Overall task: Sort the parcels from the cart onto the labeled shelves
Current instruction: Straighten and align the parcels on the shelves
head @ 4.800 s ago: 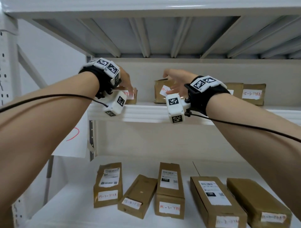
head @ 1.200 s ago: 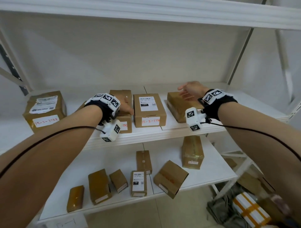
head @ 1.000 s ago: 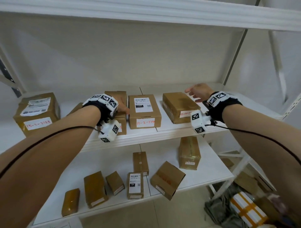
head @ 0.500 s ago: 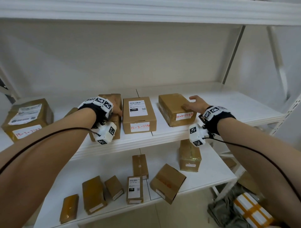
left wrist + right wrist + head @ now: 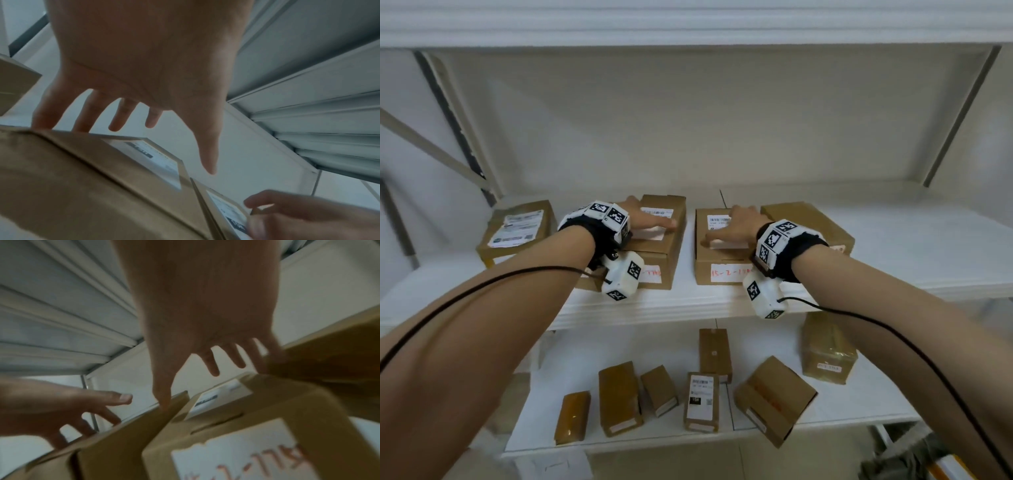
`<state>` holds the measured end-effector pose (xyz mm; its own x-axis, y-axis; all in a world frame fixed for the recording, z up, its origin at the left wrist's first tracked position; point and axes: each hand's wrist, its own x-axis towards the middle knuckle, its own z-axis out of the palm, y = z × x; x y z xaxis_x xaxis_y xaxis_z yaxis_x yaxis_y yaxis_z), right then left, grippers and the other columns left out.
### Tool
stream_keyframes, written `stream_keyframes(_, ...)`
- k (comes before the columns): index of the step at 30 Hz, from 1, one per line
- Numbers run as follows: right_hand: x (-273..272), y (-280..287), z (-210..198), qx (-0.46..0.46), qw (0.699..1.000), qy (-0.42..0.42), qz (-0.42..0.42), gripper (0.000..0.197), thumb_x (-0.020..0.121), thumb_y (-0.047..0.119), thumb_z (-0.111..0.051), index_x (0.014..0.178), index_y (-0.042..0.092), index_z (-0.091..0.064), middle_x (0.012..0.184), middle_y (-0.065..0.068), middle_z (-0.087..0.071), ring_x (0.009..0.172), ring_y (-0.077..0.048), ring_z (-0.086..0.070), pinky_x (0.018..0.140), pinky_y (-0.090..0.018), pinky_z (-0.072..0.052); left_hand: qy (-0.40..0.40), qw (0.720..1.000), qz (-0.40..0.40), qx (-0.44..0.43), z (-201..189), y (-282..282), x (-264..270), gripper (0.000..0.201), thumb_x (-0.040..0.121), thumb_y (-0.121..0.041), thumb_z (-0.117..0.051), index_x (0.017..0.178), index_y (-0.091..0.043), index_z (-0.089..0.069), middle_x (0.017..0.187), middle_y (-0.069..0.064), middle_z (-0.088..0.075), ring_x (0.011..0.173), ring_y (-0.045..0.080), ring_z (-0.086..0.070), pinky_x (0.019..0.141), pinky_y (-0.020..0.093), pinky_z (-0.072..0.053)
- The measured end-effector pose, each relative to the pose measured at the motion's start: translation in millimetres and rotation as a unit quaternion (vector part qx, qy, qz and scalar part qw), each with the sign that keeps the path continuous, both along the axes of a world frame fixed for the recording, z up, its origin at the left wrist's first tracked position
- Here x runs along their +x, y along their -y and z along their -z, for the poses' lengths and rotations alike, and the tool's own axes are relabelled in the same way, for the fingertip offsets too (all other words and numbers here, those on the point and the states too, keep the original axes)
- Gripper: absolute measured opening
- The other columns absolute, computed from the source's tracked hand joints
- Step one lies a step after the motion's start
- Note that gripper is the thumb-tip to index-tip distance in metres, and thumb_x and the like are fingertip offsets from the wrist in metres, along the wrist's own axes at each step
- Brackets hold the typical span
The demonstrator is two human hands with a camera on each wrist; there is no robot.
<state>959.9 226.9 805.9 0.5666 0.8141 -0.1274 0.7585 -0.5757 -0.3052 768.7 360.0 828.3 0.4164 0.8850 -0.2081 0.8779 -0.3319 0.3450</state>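
Four brown parcels stand in a row on the white middle shelf (image 5: 688, 305). My left hand (image 5: 650, 219) lies flat, fingers straight, on top of the second parcel (image 5: 664, 253), which carries a printed label. My right hand (image 5: 736, 222) lies spread on the third parcel (image 5: 709, 260), whose front label is handwritten in red. The left wrist view shows my left hand (image 5: 156, 104) fanned over that second parcel (image 5: 82, 186). The right wrist view shows my right hand (image 5: 205, 337) over the red-labelled parcel (image 5: 236, 443), thumb at its left edge. Neither hand grips anything.
A labelled parcel (image 5: 517, 229) sits at the left of the row and a plain one (image 5: 808, 222) at the right. The lower shelf (image 5: 859, 404) holds several small parcels. Bare shelf stretches to the right. The shelf above (image 5: 688, 31) hangs close overhead.
My right hand has moved left from the rightmost parcel onto the red-labelled one beside it. My left hand stays on its parcel.
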Motion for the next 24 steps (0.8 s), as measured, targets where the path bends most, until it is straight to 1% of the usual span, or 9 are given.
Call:
stream_keyframes(2, -11, -11, 9, -0.057, 0.998, 0.008, 0.015, 0.124, 0.062, 0.090, -0.062, 0.156, 0.015, -0.030, 0.159, -0.017, -0.035, 0.140, -0.037, -0.042, 0.113, -0.047, -0.041, 0.001, 1.000, 0.016, -0.016, 2, -2, -3, 0.132, 0.051, -0.084, -0.073, 0.154, -0.016, -0.026, 0.155, 0.011, -0.039, 0.139, 0.035, -0.040, 0.115, 0.046, -0.033)
stream_keyframes(5, -19, -17, 16, -0.085, 0.994, 0.022, 0.059, 0.125, 0.071, 0.089, -0.054, 0.162, 0.017, -0.008, 0.167, -0.020, -0.009, 0.151, -0.043, -0.020, 0.123, -0.050, -0.024, 0.014, 0.999, 0.043, -0.029, 11, -16, -10, 0.145, 0.027, -0.101, -0.061, 0.148, -0.022, -0.040, 0.148, 0.006, -0.050, 0.129, 0.032, -0.051, 0.111, 0.046, -0.038)
stream_keyframes(6, -22, -18, 16, -0.084, 0.994, 0.018, 0.074, 0.125, 0.072, 0.088, -0.055, 0.162, 0.015, -0.006, 0.166, -0.022, -0.006, 0.151, -0.044, -0.017, 0.123, -0.051, -0.021, 0.027, 0.998, 0.049, -0.043, 10, -19, -16, 0.141, 0.031, -0.103, -0.057, 0.145, -0.021, -0.044, 0.146, 0.006, -0.052, 0.127, 0.032, -0.053, 0.110, 0.046, -0.040)
stream_keyframes(7, -23, -20, 18, -0.083, 0.993, 0.014, 0.088, 0.126, 0.072, 0.088, -0.056, 0.162, 0.015, -0.006, 0.166, -0.024, -0.004, 0.151, -0.046, -0.016, 0.124, -0.052, -0.019, 0.043, 0.997, 0.047, -0.051, 5, -14, -22, 0.130, 0.044, -0.100, -0.057, 0.145, -0.020, -0.044, 0.146, 0.006, -0.052, 0.126, 0.033, -0.053, 0.110, 0.045, -0.040)
stream_keyframes(9, -20, -25, 22, -0.076, 0.992, 0.008, 0.103, 0.127, 0.070, 0.087, -0.059, 0.161, 0.015, -0.006, 0.166, -0.024, -0.002, 0.150, -0.048, -0.017, 0.123, -0.055, -0.021, 0.078, 0.996, 0.017, -0.049, -2, -8, -35, 0.107, 0.069, -0.085, -0.060, 0.149, -0.019, -0.037, 0.147, 0.008, -0.047, 0.129, 0.033, -0.050, 0.109, 0.045, -0.040)
stream_keyframes(12, -21, -30, 25, -0.068, 0.991, 0.025, 0.110, 0.128, 0.065, 0.085, -0.061, 0.161, 0.019, -0.008, 0.165, -0.023, -0.004, 0.148, -0.050, -0.017, 0.118, -0.061, -0.025, 0.098, 0.994, -0.002, 0.044, -8, -20, -58, 0.072, 0.085, -0.065, -0.061, 0.137, -0.015, -0.051, 0.133, 0.006, -0.058, 0.116, 0.026, -0.057, 0.095, 0.033, -0.043)
stream_keyframes(15, -29, -30, 20, -0.033, 0.991, 0.050, 0.121, 0.126, 0.067, 0.081, -0.066, 0.161, 0.020, -0.008, 0.166, -0.023, 0.002, 0.149, -0.050, -0.012, 0.117, -0.062, -0.022, 0.080, 0.987, -0.013, 0.135, -25, -30, -85, 0.042, 0.091, -0.047, -0.065, 0.117, -0.014, -0.067, 0.122, 0.007, -0.067, 0.111, 0.028, -0.061, 0.093, 0.035, -0.048)
stream_keyframes(19, -38, -28, 1, 0.061, 0.984, 0.065, 0.152, 0.125, 0.069, 0.082, -0.066, 0.161, 0.025, -0.004, 0.167, -0.021, 0.004, 0.149, -0.049, -0.014, 0.115, -0.063, -0.021, 0.028, 0.988, -0.035, 0.150, -44, -50, -120, 0.043, 0.091, -0.043, -0.067, 0.114, -0.007, -0.069, 0.120, 0.013, -0.067, 0.110, 0.034, -0.062, 0.091, 0.037, -0.050)
stream_keyframes(24, -61, -45, -35, 0.180, 0.970, 0.019, 0.160, 0.120, 0.064, 0.075, -0.074, 0.157, 0.023, -0.018, 0.164, -0.021, -0.006, 0.145, -0.051, -0.019, 0.115, -0.064, -0.024, -0.060, 0.988, -0.034, 0.139, -41, -74, -149, 0.056, 0.090, -0.047, -0.066, 0.123, -0.002, -0.063, 0.125, 0.016, -0.064, 0.112, 0.035, -0.061, 0.089, 0.038, -0.051)
